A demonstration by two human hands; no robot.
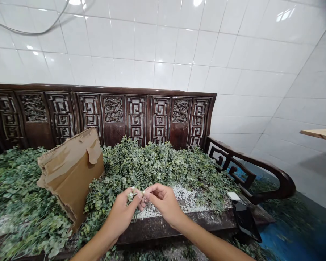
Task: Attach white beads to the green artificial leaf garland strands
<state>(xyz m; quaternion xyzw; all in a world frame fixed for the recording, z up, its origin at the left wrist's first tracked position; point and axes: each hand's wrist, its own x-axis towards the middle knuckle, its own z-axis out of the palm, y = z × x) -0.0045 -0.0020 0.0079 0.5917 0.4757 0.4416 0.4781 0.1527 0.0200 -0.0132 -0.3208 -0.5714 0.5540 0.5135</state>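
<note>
In front of the bench seat my left hand (126,208) is closed, pinching a small leafy sprig (130,195) with pale green leaves. My right hand (163,203) meets it fingertip to fingertip. Its thumb and forefinger are pressed together on a tiny pale piece (143,193), too small to name. Whether that piece joins the sprig, I cannot tell. Just behind the hands lies a scatter of small white pieces (183,197) on the seat. A big heap of green leafy sprigs (157,163) spreads behind them.
A torn cardboard piece (73,174) stands upright among the greenery on the left. The dark carved wooden bench (114,134) has a curved armrest (284,185) at right. A black phone (246,219) and a small white object (233,196) lie near the seat's right end.
</note>
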